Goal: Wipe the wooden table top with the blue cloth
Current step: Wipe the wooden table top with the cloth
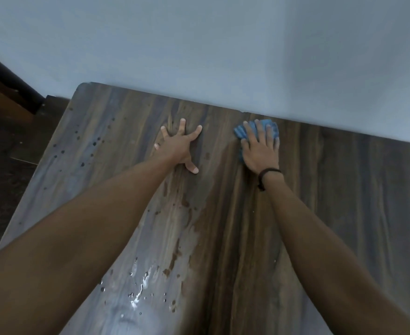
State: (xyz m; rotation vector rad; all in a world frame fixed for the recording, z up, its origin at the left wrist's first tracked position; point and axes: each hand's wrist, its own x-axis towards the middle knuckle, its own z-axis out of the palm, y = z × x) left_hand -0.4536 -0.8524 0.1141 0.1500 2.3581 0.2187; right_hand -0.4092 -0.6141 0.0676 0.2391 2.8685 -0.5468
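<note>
One crumpled blue cloth [240, 132] lies under right hand [259, 153].

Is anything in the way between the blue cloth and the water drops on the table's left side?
Yes. The left hand, pressed flat, and its forearm stand between the blue cloth under the right hand and those drops. The near puddle is unobstructed.

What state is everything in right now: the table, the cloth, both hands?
Brown wooden table top: water drops and streaks on its left part, right part even.
Left hand: open, fingers spread, flat on the table.
Right hand: open, straight fingers pressing the cloth.
Crumpled blue cloth: on the table by its far edge, under the right hand.
Black wristband: worn on the right wrist.
</note>
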